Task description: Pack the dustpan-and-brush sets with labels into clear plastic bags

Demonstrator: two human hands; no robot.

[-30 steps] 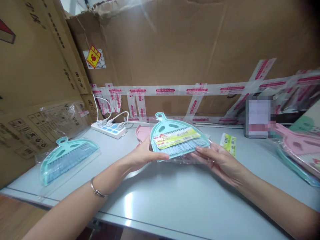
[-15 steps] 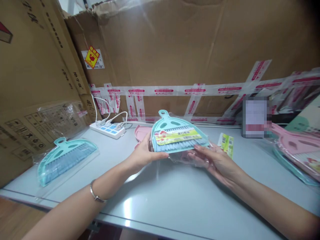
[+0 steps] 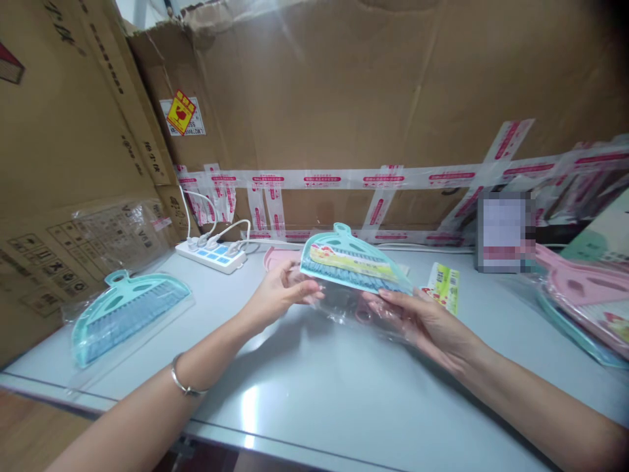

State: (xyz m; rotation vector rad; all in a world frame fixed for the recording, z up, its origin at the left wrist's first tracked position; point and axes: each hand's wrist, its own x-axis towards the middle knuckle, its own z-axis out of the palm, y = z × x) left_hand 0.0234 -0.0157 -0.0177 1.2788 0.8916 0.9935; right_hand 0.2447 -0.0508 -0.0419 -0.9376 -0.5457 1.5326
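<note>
A mint-green dustpan and brush set (image 3: 356,262) is held up over the table, with blue bristles and a yellow-green printed card on its front. Clear plastic wrap (image 3: 339,308) hangs below its lower edge. My right hand (image 3: 422,314) grips the set at its lower right corner, thumb on top and fingers underneath in the wrap. At the lower left corner my left hand (image 3: 282,292) is closed, thumb against fingers, on the edge of the plastic. Behind the set, a pink dustpan (image 3: 278,257) is partly hidden.
A bagged mint dustpan set (image 3: 130,314) lies at left. Pink and mint sets (image 3: 584,288) are stacked at right. A printed card (image 3: 445,285) lies behind my right hand. A white power strip (image 3: 211,254), a grey box (image 3: 502,233) and cardboard (image 3: 314,85) line the back.
The dustpan set has tipped flatter and shifted slightly right. My left hand has moved from gripping its left side to the plastic at the corner; more wrap shows below.
</note>
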